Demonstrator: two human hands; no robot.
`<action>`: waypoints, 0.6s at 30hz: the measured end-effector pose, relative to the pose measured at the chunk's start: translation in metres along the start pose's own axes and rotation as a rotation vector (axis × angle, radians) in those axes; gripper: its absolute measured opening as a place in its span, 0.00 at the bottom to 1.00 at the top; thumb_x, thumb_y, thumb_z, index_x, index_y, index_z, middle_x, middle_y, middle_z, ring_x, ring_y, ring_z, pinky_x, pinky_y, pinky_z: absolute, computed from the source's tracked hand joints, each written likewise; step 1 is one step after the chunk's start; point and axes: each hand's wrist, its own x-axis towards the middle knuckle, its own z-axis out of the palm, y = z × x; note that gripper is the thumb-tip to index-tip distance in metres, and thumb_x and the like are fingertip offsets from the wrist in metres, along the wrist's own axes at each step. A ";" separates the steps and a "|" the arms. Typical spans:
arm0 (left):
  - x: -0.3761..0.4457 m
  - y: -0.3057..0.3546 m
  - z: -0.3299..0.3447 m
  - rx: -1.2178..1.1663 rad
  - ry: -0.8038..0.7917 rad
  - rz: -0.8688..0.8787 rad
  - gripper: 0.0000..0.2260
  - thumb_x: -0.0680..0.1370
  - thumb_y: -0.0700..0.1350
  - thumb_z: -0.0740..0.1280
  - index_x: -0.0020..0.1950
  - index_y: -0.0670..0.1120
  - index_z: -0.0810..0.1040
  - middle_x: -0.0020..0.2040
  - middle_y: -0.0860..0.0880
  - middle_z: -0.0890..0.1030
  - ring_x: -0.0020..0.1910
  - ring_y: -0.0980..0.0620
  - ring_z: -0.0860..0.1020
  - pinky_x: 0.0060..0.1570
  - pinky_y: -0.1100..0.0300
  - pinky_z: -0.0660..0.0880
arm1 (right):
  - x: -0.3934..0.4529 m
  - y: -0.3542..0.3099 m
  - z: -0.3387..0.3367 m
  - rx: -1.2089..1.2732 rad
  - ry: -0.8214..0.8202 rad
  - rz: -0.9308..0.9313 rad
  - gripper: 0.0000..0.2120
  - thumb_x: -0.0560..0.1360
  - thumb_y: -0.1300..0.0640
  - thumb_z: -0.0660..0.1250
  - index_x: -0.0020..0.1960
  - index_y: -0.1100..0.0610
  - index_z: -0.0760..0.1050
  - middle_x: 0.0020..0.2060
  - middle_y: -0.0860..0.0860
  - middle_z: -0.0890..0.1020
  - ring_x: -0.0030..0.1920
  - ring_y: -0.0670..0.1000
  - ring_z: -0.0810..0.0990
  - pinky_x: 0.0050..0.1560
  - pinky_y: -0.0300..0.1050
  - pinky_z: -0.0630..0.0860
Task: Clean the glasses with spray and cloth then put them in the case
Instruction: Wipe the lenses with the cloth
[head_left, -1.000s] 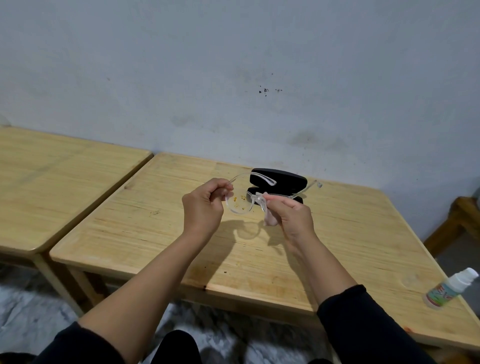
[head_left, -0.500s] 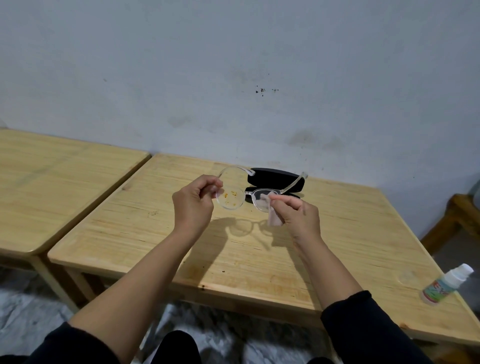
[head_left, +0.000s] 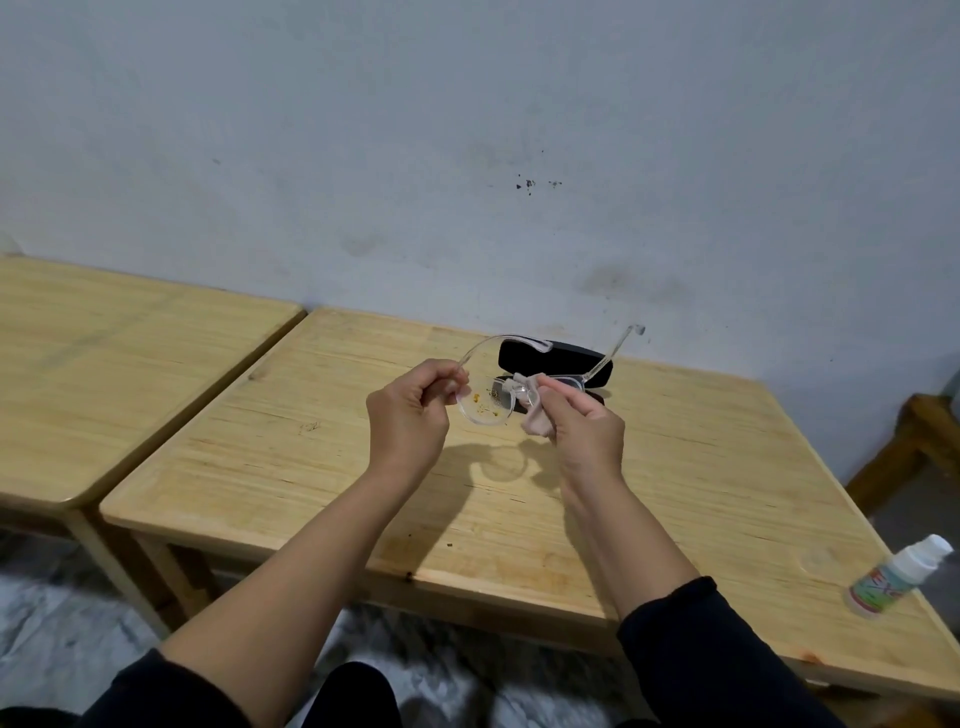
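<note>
Hands raised over pale wooden table (head_left: 322, 467). Left hand (head_left: 410, 415) pinches clear-framed glasses (head_left: 485, 408), lens speckled orange; right hand (head_left: 587, 431) pinches pinkish cloth (head_left: 535, 410) on other lens. Black case (head_left: 558, 361) at 12 o'clock; white spray bottle (head_left: 896, 582) at 4 o'clock, well apart.

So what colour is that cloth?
The cloth is pale pinkish-beige, pinched in the right hand; the head view shows it.
</note>
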 end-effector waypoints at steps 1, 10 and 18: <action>0.001 -0.001 -0.002 0.015 0.005 -0.004 0.13 0.74 0.28 0.61 0.40 0.44 0.79 0.39 0.49 0.82 0.38 0.60 0.82 0.41 0.73 0.75 | 0.001 -0.001 -0.003 -0.016 -0.051 0.030 0.07 0.72 0.62 0.71 0.41 0.51 0.83 0.37 0.45 0.85 0.40 0.44 0.81 0.42 0.37 0.78; 0.011 -0.008 -0.010 0.069 0.072 -0.091 0.11 0.74 0.31 0.63 0.41 0.46 0.80 0.37 0.52 0.82 0.36 0.68 0.79 0.39 0.77 0.71 | 0.000 -0.004 -0.026 -0.312 -0.393 -0.023 0.06 0.71 0.65 0.70 0.43 0.56 0.84 0.35 0.47 0.85 0.35 0.41 0.80 0.34 0.32 0.74; 0.004 -0.006 -0.007 0.033 0.016 -0.069 0.11 0.75 0.30 0.62 0.41 0.44 0.80 0.39 0.48 0.82 0.37 0.64 0.81 0.40 0.75 0.73 | -0.007 0.004 -0.017 -0.155 0.124 -0.138 0.07 0.73 0.59 0.69 0.48 0.50 0.83 0.38 0.41 0.83 0.36 0.53 0.80 0.36 0.39 0.78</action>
